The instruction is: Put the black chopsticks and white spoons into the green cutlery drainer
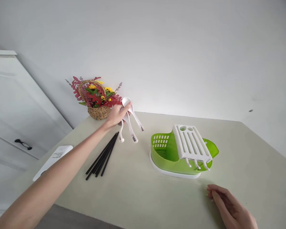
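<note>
My left hand (120, 114) is closed around three white soup spoons (133, 136), lifted above the table. Their handles fan downward, and one bowl shows at the top of the hand; the other bowls are mostly covered by my fingers. Just below lie several black chopsticks (102, 159) in a loose bundle on the table. A green plastic basket (162, 160) stands right of centre on a white base, with a slotted white rack (193, 143) over it. My right hand (231, 205) is near the front right, fingers curled together with the thumb against them; nothing shows in it.
A wicker basket (98, 113) of artificial flowers stands at the back left, against the wall. Partly behind my left forearm lies a flat white object (62, 151) with dark print. A white cabinet (19, 117) adjoins the table (143, 197) on the left.
</note>
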### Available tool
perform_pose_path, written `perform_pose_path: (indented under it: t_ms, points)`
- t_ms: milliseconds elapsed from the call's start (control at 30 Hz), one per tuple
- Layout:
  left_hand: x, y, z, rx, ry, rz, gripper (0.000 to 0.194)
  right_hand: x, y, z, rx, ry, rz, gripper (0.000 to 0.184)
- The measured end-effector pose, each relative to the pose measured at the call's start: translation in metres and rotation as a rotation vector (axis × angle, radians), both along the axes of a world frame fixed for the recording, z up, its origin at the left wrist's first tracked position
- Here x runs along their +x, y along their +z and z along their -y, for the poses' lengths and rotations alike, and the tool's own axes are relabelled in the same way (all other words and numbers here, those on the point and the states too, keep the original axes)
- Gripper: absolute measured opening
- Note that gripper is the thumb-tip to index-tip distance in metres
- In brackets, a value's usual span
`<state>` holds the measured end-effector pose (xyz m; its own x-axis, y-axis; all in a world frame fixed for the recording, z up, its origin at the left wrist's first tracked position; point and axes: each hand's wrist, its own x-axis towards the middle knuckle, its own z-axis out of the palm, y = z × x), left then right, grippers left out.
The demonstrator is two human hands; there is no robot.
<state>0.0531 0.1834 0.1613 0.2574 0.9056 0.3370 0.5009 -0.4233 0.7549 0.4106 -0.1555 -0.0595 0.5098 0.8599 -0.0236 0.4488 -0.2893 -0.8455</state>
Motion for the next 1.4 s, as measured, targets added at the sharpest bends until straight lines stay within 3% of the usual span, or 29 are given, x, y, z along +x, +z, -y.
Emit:
perform_pose_path:
  t_ms: [167, 367, 833, 1400]
  points:
    - [-0.023, -0.034, 0.001, -0.165, -0.086, -0.388, 0.069, -0.001, 0.002, 0.0, 0.021, 0.015, 0.019, 0.044]
    - [-0.026, -0.064, 0.006, -0.17, -0.265, -0.588, 0.071, -0.003, 0.005, 0.0, 0.027, 0.006, 0.052, 0.04]
    - [-0.032, -0.09, 0.012, -0.157, -0.29, -0.705, 0.07, -0.006, 0.009, -0.002, 0.046, 0.006, 0.08, 0.039]
    - [-0.028, -0.114, 0.025, 0.16, -0.102, -0.937, 0.061, -0.003, 0.003, -0.001, 0.014, 0.004, 0.073, 0.041]
